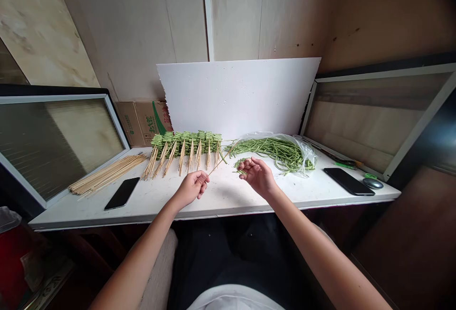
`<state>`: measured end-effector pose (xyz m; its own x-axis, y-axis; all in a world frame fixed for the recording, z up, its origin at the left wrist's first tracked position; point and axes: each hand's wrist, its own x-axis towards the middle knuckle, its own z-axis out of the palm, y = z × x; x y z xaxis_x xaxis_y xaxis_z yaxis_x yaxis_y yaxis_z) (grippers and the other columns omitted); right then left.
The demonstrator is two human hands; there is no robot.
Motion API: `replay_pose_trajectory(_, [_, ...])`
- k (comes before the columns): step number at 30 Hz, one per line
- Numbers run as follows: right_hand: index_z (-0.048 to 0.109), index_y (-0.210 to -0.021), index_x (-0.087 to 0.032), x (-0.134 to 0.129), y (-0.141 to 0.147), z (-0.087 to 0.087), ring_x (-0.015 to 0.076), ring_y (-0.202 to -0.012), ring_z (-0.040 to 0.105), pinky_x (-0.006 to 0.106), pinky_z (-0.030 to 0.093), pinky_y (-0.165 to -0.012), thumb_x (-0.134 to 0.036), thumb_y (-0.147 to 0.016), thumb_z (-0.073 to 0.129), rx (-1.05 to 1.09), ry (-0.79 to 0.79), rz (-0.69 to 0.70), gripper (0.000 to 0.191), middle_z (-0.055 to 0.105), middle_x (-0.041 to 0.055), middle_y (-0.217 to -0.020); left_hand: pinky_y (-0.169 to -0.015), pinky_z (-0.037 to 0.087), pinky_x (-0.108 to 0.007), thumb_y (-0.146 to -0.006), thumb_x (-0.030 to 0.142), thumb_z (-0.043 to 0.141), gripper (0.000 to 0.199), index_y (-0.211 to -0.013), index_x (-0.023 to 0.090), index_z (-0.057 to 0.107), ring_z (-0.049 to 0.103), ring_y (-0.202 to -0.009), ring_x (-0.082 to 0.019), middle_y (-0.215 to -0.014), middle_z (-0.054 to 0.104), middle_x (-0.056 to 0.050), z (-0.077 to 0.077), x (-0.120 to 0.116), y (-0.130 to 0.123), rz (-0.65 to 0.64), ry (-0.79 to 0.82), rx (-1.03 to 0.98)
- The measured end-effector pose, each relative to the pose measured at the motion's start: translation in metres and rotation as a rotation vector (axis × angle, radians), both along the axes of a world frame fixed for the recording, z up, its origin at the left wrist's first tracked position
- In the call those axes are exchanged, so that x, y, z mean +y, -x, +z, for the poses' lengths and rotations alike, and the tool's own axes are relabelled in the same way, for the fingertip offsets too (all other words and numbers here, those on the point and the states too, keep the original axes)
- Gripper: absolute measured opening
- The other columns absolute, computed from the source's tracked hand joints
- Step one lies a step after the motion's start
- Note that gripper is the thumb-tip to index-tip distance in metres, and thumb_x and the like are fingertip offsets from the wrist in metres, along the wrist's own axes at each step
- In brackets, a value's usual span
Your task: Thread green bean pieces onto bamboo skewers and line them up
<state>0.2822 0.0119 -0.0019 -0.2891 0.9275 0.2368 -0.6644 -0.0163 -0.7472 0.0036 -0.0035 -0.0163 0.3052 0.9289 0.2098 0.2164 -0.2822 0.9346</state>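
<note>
My left hand [194,186] is closed in a pinch around the lower end of a thin bamboo skewer [215,166], which slants up and to the right. A piece of green bean [223,154] sits across the skewer. To the right, my right hand [259,177] is raised with its fingers apart and loosely curled, and I see nothing in it. Just behind its fingers lie small cut bean bits [240,163]. Long green beans [274,150] spill from a clear plastic bag [308,155] beyond that hand. Stacked skewers of beans [187,140] stand at the back left, their bare ends facing me.
Loose bamboo skewers [107,172] lie at the left of the white table [221,200], beside a phone [123,193]. Another phone [347,181] and a rounded silver object [373,183] are on the right. A white foam board [238,96] and a cardboard box [140,122] stand behind.
</note>
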Motion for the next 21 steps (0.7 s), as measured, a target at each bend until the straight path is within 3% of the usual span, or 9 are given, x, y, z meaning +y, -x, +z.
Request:
replay_pose_trajectory(4, [0.063,-0.078,-0.022,0.004,-0.002,-0.006,0.0207,-0.085,0.06,0.03,0.051,-0.067,-0.04,-0.085,0.07,0.002,-0.002,-0.019,0.021,0.065,0.0048,-0.085,-0.045,0.038,-0.023,-0.096,0.065,0.051,0.049,-0.087,0.018,0.058,0.044,-0.042,-0.009,-0.058,0.052,0.004,-0.003,0.001,0.003,0.021,-0.002,0.069])
replay_pose_trajectory(9, [0.062,-0.08,-0.022,0.014,-0.008,-0.017,0.0201,-0.086,0.061,0.029,0.05,-0.067,-0.045,-0.089,0.068,-0.13,-0.024,-0.073,0.025,0.066,0.0043,-0.085,-0.048,0.039,-0.025,-0.092,0.058,0.053,0.041,-0.091,0.018,0.059,0.049,-0.042,-0.011,-0.061,0.059,0.003,-0.016,0.012,0.016,0.055,0.049,0.274])
replay_pose_trajectory(15, [0.062,-0.086,-0.021,0.027,-0.024,-0.031,0.0188,-0.084,0.063,0.028,0.051,-0.067,-0.053,-0.09,0.065,-0.279,0.015,-0.153,0.033,0.069,0.0055,-0.088,-0.055,0.044,-0.029,-0.087,0.051,0.05,0.035,-0.093,0.018,0.059,0.055,-0.047,-0.015,-0.065,0.062,0.001,-0.022,0.02,0.029,0.11,0.052,0.376])
replay_pose_trajectory(17, [0.063,-0.093,-0.021,0.032,-0.034,-0.032,0.0192,-0.086,0.064,0.028,0.053,-0.067,-0.056,-0.093,0.059,-0.425,-0.049,-0.247,0.035,0.07,0.0065,-0.092,-0.055,0.044,-0.029,-0.087,0.049,0.049,0.034,-0.095,0.018,0.059,0.057,-0.05,-0.016,-0.068,0.063,0.0,-0.024,0.02,0.033,0.131,0.043,0.416])
replay_pose_trajectory(21, [0.06,-0.118,-0.02,0.055,-0.072,-0.025,0.0224,-0.097,0.068,0.033,0.058,-0.073,-0.048,-0.098,0.052,-0.965,-0.137,-0.582,0.035,0.073,0.0115,-0.111,-0.056,0.044,-0.029,-0.089,0.047,0.046,0.033,-0.1,0.019,0.06,0.059,-0.053,-0.018,-0.071,0.064,0.0,-0.03,0.024,0.046,0.145,0.052,0.453])
